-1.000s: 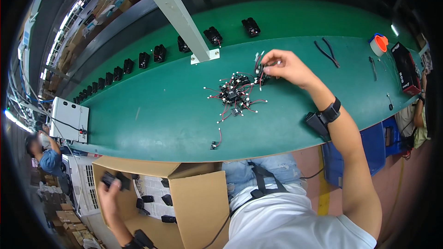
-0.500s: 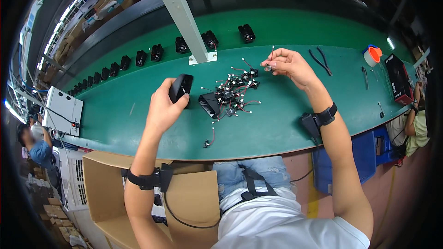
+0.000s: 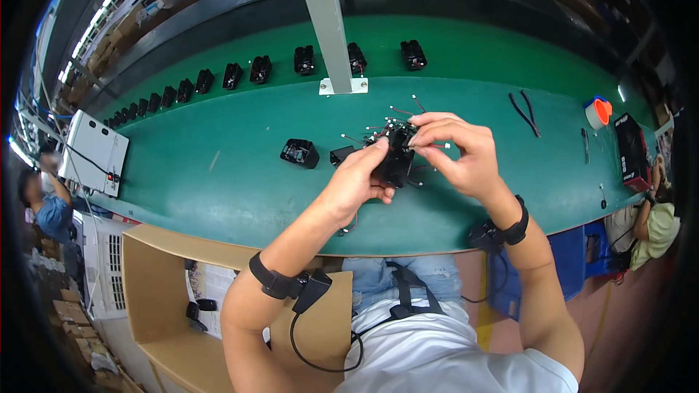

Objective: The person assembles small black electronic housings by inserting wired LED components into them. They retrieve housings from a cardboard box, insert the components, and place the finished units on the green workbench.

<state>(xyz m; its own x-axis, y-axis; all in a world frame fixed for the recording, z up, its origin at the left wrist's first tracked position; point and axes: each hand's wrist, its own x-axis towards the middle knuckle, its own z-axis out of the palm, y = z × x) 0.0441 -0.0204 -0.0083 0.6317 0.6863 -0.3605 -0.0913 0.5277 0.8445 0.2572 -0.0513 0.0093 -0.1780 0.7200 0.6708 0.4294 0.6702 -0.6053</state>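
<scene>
My left hand (image 3: 355,188) is wrapped round a black plastic housing (image 3: 397,164), tilted up in front of me. Against its upper right side, my right hand (image 3: 466,156) pinches a small wired part, mostly hidden by the fingers; a white connector (image 3: 446,146) pokes out beside them. Behind both hands lies a heap of small black parts with red and black wires (image 3: 391,124), partly covered. Another open black housing (image 3: 299,153) rests on the green bench to the left, and a black piece (image 3: 342,155) shows between it and my left hand.
A row of black housings (image 3: 261,69) runs along the far strip, past a metal post (image 3: 342,85). Pliers (image 3: 526,113), an orange-and-white container (image 3: 598,111) and a black-red box (image 3: 630,151) stand right. A white machine (image 3: 95,153) is left; an open carton (image 3: 156,284) sits below.
My left hand has moved right with a black housing, and my right hand has come in to meet it. An open housing now shows on the bench where my left hand was.
</scene>
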